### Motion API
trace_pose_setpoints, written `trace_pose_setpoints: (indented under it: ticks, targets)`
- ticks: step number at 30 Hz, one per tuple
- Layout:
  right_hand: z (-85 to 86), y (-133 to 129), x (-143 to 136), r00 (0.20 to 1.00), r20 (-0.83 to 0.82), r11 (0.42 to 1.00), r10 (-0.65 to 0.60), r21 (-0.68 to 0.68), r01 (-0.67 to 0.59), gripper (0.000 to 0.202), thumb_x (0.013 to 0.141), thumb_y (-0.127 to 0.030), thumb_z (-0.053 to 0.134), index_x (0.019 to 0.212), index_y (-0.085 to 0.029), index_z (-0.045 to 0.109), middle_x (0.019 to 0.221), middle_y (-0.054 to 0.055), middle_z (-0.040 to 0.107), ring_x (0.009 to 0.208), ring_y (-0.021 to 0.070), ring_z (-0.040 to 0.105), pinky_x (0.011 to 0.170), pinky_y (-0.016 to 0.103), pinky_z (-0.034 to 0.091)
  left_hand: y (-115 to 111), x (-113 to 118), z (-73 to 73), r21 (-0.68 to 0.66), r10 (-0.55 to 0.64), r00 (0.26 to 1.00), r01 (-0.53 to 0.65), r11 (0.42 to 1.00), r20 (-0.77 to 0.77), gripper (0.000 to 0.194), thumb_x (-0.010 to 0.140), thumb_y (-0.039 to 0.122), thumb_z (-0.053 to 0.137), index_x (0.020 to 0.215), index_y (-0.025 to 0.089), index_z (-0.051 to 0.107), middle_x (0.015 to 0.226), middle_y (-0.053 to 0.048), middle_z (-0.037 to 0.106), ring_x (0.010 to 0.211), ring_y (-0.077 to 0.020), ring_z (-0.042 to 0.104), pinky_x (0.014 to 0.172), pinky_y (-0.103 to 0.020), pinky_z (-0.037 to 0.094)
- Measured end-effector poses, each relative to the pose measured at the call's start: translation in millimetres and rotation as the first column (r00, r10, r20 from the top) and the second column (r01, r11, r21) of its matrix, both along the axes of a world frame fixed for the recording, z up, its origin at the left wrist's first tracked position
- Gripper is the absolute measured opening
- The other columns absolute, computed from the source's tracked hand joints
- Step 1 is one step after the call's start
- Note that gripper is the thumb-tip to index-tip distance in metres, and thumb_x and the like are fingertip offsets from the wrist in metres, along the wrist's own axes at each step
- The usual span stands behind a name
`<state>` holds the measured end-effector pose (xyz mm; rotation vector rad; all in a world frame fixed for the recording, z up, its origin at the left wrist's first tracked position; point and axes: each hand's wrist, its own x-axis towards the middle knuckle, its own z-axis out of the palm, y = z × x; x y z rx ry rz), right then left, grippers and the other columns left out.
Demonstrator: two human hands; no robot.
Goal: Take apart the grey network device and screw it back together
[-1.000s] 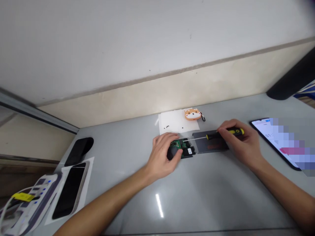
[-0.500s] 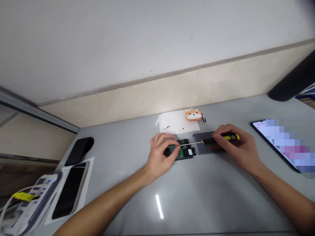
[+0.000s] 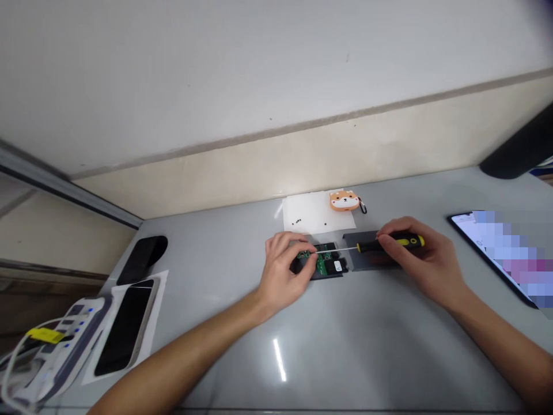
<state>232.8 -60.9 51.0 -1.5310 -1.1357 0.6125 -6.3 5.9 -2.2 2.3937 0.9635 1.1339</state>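
Observation:
My right hand (image 3: 421, 256) grips the black and yellow handle of a screwdriver (image 3: 391, 243), which lies nearly level and points left. Its thin shaft reaches over a green circuit board (image 3: 322, 264) set in a dark case. The fingertips of my left hand (image 3: 285, 268) pinch the shaft near its tip, above the board; the tip itself is hidden by the fingers. To the right of the board, a dark grey cover (image 3: 356, 256) lies on the table, partly beneath the screwdriver and my right hand.
Behind the board, a white paper (image 3: 302, 213) holds several tiny dark screws and an orange dog-faced case (image 3: 344, 200). A large phone (image 3: 488, 253) lies at right. On the left are a dark phone (image 3: 125, 325), a black object (image 3: 138, 259) and a power strip (image 3: 71, 346).
The view has shifted slightly, moving most things a little to the right in the picture. Both hands keep the same hold on the screwdriver.

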Motion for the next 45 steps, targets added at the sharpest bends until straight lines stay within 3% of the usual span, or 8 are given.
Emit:
trace_pose_setpoints:
  ticks: [12, 19, 23, 28, 34, 45]
  targets:
    - [-11.3, -2.8, 4.5, 0.994, 0.108, 0.999, 0.007, 0.039, -0.011, 0.024, 0.083, -0.048, 0.079, 0.079, -0.026, 0.07, 0.081, 0.003, 0.07, 0.067, 0.0183, 0.064, 0.056, 0.032, 0.058, -2.6, 1.2, -0.8, 0.121, 0.0, 1.0, 0.001, 0.993, -0.012, 0.006, 0.102, 0.019, 0.066, 0.1, 0.023, 0.069, 0.106, -0.004, 0.073, 0.105, -0.0224, 0.066, 0.093, -0.04, 0.046]
    - [16.0, 3.8, -5.6, 0.981, 0.169, 0.979, 0.097, 0.161, -0.125, 0.026, 0.082, -0.039, 0.082, 0.103, -0.029, 0.068, 0.084, 0.001, 0.068, 0.068, 0.0192, 0.066, 0.057, 0.034, 0.062, -3.8, 0.4, 1.1, 0.163, -0.014, 0.999, 0.02, 0.986, -0.035, 0.007, 0.105, 0.022, 0.065, 0.102, 0.024, 0.071, 0.103, -0.003, 0.075, 0.101, -0.0222, 0.066, 0.092, -0.04, 0.046]
    - [32.8, 8.1, -13.8, 0.943, 0.274, 0.957, 0.191, 0.161, -0.241, 0.02, 0.09, -0.039, 0.075, 0.097, -0.028, 0.061, 0.085, 0.001, 0.068, 0.059, 0.0145, 0.063, 0.047, 0.027, 0.055, -2.5, 0.0, 2.4, 0.106, -0.039, 0.998, 0.043, 0.993, -0.039, 0.008, 0.105, 0.029, 0.065, 0.108, 0.025, 0.071, 0.107, -0.004, 0.076, 0.107, -0.0239, 0.067, 0.097, -0.042, 0.046]
    - [43.0, 14.3, -15.8, 0.918, 0.353, 0.967, 0.18, 0.107, -0.231, 0.02, 0.092, -0.041, 0.072, 0.097, -0.026, 0.06, 0.082, 0.001, 0.066, 0.061, 0.0151, 0.063, 0.047, 0.026, 0.054, -1.4, 0.7, 6.6, -0.04, -0.123, 0.989, 0.12, 0.992, -0.083, 0.037, 0.101, 0.039, 0.065, 0.133, 0.022, 0.063, 0.129, -0.01, 0.074, 0.126, -0.0295, 0.065, 0.107, -0.048, 0.043]
    - [37.6, 18.9, -11.4, 0.906, 0.383, 0.976, 0.181, 0.04, -0.212, 0.023, 0.091, -0.046, 0.07, 0.096, -0.026, 0.06, 0.076, -0.001, 0.065, 0.055, 0.0134, 0.06, 0.047, 0.026, 0.051, -2.5, 2.0, 8.0, -0.106, -0.21, 0.96, 0.193, 0.976, -0.188, 0.042, 0.1, 0.034, 0.063, 0.139, 0.021, 0.061, 0.142, -0.011, 0.071, 0.137, -0.0313, 0.062, 0.115, -0.051, 0.038]
    - [36.4, 22.3, -11.0, 0.88, 0.447, 0.981, 0.161, 0.026, -0.192, 0.025, 0.089, -0.05, 0.069, 0.092, -0.027, 0.06, 0.078, 0.001, 0.067, 0.059, 0.0162, 0.06, 0.05, 0.03, 0.048, -2.9, 2.9, 7.6, -0.115, -0.221, 0.96, 0.203, 0.972, -0.174, 0.036, 0.096, 0.031, 0.067, 0.131, 0.02, 0.066, 0.134, -0.009, 0.076, 0.128, -0.0299, 0.066, 0.113, -0.051, 0.039]
